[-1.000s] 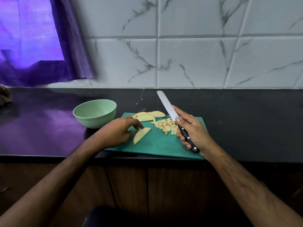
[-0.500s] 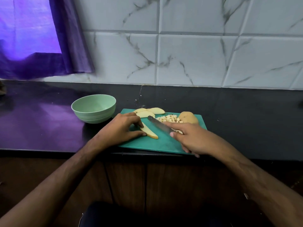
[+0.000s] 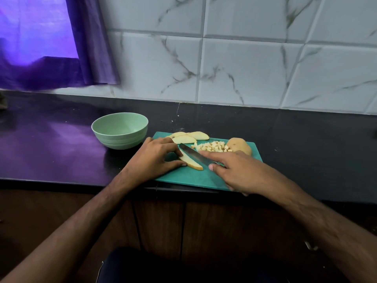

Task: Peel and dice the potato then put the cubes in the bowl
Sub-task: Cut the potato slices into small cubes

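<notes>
Setting: marbled white wall tiles behind a dark bench (image 3: 306,139); a purple curtain (image 3: 61,48) hangs at the far left.
Landmark: green cutting board (image 3: 204,178), lying at the near edge of the bench.
Bowl: pale green bowl (image 3: 120,130), just beside the board's far left corner, with no cubes visible in it.
Slice in hand: potato slice (image 3: 192,162), flat on the board's near left part, skin edge showing along its near side.
Left hand: left hand (image 3: 155,160), grip curled over the slice, fingertip and thumb pinning its left end.
Right hand: right hand (image 3: 238,172), grip closed round the handle, which is hidden beneath it; forefinger stretched along the spine.
Knife: knife (image 3: 193,155), blade laid lengthwise on the slice, tip towards the left hand.
Already cut: cubes (image 3: 214,147) heaped at the board's far middle; more slices (image 3: 187,136) at its far left edge; a potato piece (image 3: 239,147) at far right.
Judgement: the step looks like cutting the slice into strips.
Doing it well: keep the left fingertips tucked back from the blade, press straight down, and space the cuts evenly so the strips match the existing cubes.
</notes>
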Tool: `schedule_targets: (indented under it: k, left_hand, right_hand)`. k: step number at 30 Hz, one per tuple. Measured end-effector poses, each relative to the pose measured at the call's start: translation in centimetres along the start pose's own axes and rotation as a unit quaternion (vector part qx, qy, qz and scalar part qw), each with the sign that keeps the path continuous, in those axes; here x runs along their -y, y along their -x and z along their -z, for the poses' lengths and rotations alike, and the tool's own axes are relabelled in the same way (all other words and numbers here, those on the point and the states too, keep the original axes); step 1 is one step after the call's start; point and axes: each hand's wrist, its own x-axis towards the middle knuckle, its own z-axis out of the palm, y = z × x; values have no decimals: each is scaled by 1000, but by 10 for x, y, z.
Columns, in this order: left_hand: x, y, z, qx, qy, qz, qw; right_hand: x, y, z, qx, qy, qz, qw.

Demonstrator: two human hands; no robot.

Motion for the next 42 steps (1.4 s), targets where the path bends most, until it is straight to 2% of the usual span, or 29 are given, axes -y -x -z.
schedule_targets:
  k: [7,17,21,28,42]
  left_hand:
    - [1,2,0,-16,-10,12,1000]
    - [4,-1,-3,-18,12,8,1000]
    - [9,-4,-5,-21,59,11,998]
    - [9,-9,-2,-12,27,-16,999]
    - [12,-5,-6,-27,30,-24,999]
  right_hand:
    - [17,-7,10,31,77,6,997]
    - [31,-38,33,100,24,-25,994]
    - [29,-29,27,87,78,-8,993]
    - [19,1,24,77,170,31,982]
    - [1,46,-5,23,161,20,986]
